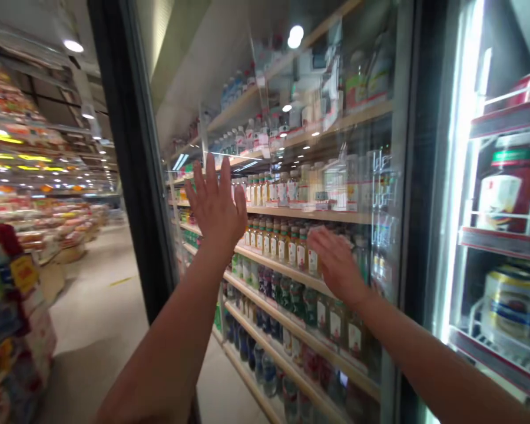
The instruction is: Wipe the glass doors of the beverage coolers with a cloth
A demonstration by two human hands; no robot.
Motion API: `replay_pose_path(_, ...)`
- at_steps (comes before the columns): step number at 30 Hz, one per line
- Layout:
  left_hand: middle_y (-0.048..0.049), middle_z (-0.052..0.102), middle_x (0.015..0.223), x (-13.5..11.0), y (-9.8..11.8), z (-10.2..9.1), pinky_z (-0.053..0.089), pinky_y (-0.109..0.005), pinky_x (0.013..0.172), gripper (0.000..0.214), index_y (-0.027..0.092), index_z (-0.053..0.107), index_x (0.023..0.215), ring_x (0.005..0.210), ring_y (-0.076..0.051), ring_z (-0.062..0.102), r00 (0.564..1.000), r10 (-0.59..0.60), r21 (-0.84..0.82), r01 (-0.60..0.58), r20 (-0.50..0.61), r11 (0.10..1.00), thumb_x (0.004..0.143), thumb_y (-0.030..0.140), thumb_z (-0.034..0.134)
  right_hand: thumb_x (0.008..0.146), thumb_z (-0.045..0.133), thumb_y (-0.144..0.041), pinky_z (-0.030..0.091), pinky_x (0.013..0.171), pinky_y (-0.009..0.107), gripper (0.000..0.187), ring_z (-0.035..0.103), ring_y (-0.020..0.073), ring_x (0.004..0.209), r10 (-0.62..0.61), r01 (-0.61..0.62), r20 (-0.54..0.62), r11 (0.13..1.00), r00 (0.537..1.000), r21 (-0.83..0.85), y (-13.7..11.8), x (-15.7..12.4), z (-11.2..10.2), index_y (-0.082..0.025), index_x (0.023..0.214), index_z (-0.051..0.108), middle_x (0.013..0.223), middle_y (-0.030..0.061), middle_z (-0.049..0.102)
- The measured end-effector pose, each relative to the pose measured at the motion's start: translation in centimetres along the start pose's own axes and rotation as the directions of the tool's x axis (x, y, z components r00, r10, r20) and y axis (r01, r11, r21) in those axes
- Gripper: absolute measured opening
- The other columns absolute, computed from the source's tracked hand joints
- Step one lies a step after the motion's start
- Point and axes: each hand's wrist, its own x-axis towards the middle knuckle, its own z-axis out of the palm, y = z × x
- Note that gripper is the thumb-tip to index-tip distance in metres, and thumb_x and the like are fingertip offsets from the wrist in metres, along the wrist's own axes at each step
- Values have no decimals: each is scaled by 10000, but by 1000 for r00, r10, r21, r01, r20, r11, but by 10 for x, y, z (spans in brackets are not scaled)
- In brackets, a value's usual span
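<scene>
Both arms reach forward to a glass cooler door (126, 147) with a dark frame, which stands swung out from the lit cooler. My left hand (216, 206) is raised with its fingers spread, palm toward the glass; it looks laid against the pane. Lower and to the right, my right hand (338, 265) is slightly blurred, its fingers stretched out close together near the pane. Whether it touches the glass I cannot tell. Neither hand holds anything. Reflections streak the glass, and rows of bottles (291, 250) show through it.
Right of the door, the lit cooler has wire racks (503, 242) with a dark red jar (507, 188) and a pale container (516, 303). Wooden shelves (282, 271) of drinks stand beyond the glass. At left, colourful packages (9, 330) border the aisle floor (101, 306).
</scene>
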Motion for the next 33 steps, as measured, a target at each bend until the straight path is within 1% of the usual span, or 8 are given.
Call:
replay_pose_path(3,-84,218,1688,19,5,11,35,-601,1285,626,161,382,1596,1583,-326,85,991,85,-4,-85,108,996,1086,507,274,950,425,-29,458,1188,373,622,516,150,1404,-120,116,72,991,990,63,21,-4,-16,-330,1487,511,1425,2,616)
replay_pose_path(7,-107,183,1691,14,8,19,72,-607,1278,594,158,370,1604,1584,-327,75,984,139,52,-146,107,988,1081,433,318,989,400,-92,406,1210,548,530,434,253,1466,130,-123,-192,991,973,45,69,35,-29,-208,1497,498,1513,114,517)
replay_pose_path(10,-93,205,1686,11,9,14,77,-581,1283,594,158,385,1597,1582,-318,93,985,161,98,-167,64,981,1081,448,324,1006,371,-132,400,1187,619,534,379,288,1497,213,-204,-343,977,915,61,62,63,-18,-165,1535,435,1538,168,469)
replay_pose_path(16,-73,244,1677,12,18,-8,94,-557,1288,580,159,418,1576,1578,-308,123,986,156,118,-161,51,980,1086,436,278,949,431,-97,504,1126,305,470,578,140,1332,-159,169,-116,982,980,89,42,91,-17,-237,1338,654,1368,36,652)
replay_pose_path(22,-69,225,1687,10,27,-19,103,-569,1284,588,203,348,1615,1576,-324,137,984,142,196,-161,107,967,1059,377,427,1065,332,-262,335,1229,541,471,425,286,1452,196,-174,-299,980,934,100,111,140,-37,-35,1432,520,1471,253,501)
replay_pose_path(25,-47,205,1696,11,30,-22,88,-545,1292,597,227,325,1623,1579,-308,125,984,137,227,-161,115,961,1058,379,443,1057,388,-242,297,1263,526,450,372,277,1492,123,-101,-229,989,966,104,85,139,-26,-74,1454,512,1521,204,472)
replay_pose_path(29,-47,223,1691,12,33,-29,90,-539,1294,580,231,342,1614,1577,-301,142,982,129,218,-157,135,963,1064,385,444,992,474,-141,386,1241,423,414,455,210,1450,-285,274,51,949,957,153,52,135,-26,-186,1380,611,1480,73,561)
replay_pose_path(33,-58,210,1694,12,32,-32,69,-534,1300,583,221,341,1614,1578,-308,131,981,150,209,-174,126,962,1066,396,435,1047,411,-244,370,1229,431,418,477,246,1420,-20,31,-135,996,991,81,79,153,-36,-90,1388,597,1456,176,558)
